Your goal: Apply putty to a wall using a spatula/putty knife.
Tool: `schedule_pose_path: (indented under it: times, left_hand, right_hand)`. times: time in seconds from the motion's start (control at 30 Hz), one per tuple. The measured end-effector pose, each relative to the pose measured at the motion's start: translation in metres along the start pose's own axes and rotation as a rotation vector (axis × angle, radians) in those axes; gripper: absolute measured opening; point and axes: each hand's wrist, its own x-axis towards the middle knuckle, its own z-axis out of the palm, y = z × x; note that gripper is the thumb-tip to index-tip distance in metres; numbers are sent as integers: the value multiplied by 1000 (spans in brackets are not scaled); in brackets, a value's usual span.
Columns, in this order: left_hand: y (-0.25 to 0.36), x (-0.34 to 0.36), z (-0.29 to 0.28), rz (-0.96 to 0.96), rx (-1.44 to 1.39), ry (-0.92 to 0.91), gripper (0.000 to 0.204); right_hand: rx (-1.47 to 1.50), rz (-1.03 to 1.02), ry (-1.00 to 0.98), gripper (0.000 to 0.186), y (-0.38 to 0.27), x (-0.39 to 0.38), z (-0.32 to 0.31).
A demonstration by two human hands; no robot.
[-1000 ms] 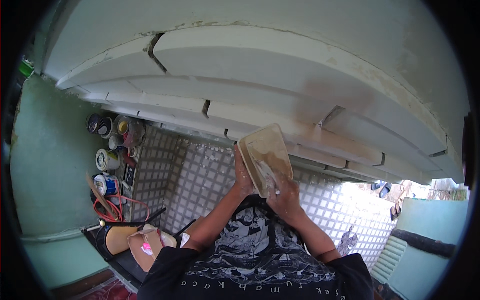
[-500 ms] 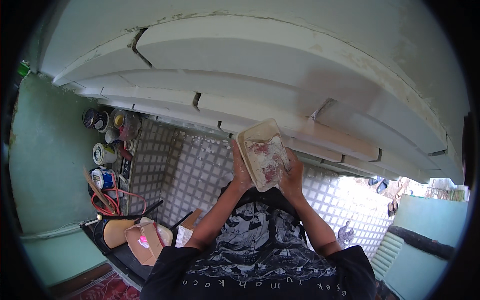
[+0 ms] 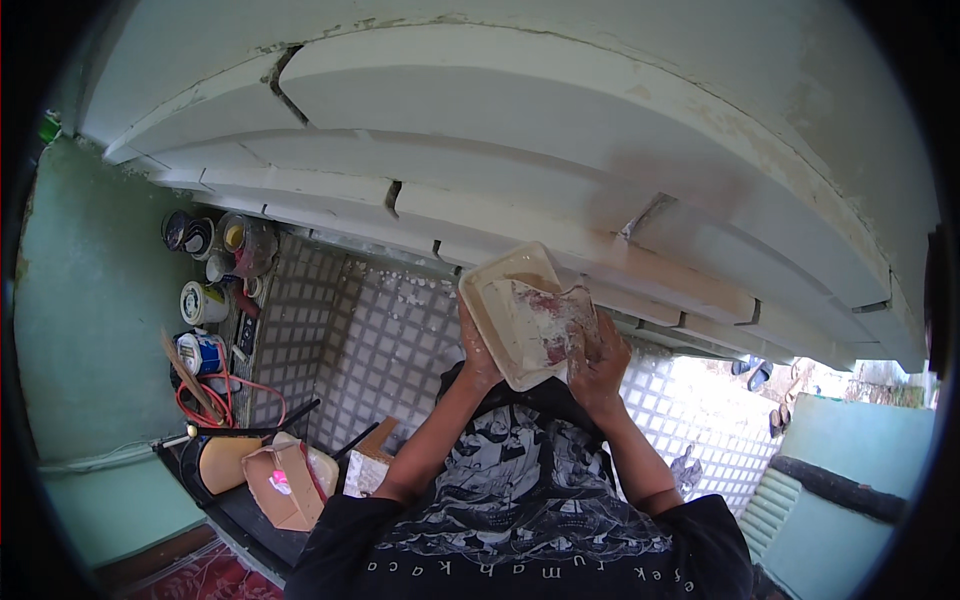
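Observation:
My left hand [image 3: 477, 348] grips the left side of a cream plastic tray [image 3: 489, 292], rectangular with rounded corners and tilted. Over the tray's right part lies a flat reddish spreader [image 3: 556, 322] smeared with white paste. My right hand [image 3: 601, 368] is closed on the spreader's right end, fingers curled round it. The paste hides much of the spreader's surface, so its exact kind is hard to tell. Pale residue marks the fingers of my right hand. Both hands are in front of my chest, below a white stepped moulding [image 3: 560, 210].
Paint tins and tubs [image 3: 203, 303] stand along the green wall at left, near a red hose [image 3: 228, 400]. A cardboard box [image 3: 285, 485] sits on a dark surface at lower left. White crumbs dot the checked tile floor [image 3: 375, 340]. Sandals [image 3: 760, 376] lie at far right.
My right hand has moved slightly right and drawn the spreader toward the tray's right side, baring more of the tray's inside. My left hand keeps its hold on the tray.

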Motion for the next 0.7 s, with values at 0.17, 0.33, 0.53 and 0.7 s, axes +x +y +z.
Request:
schedule_pose_path:
  times: [0.17, 0.33, 0.53, 0.7]
  left_hand:
    - [8, -4, -9, 84, 44, 12, 78]
    - [22, -9, -19, 146, 110, 35, 76]
    - [51, -19, -20, 108, 79, 12, 79]
    - [81, -26, -24, 74, 162, -13, 82]
  right_hand:
    - [-126, -1, -100, 28, -9, 1, 11]
    - [-93, -48, -169, 27, -11, -16, 42]
    - [175, 218, -19, 29, -7, -27, 66]
    - [283, 148, 166, 33, -18, -40, 93]
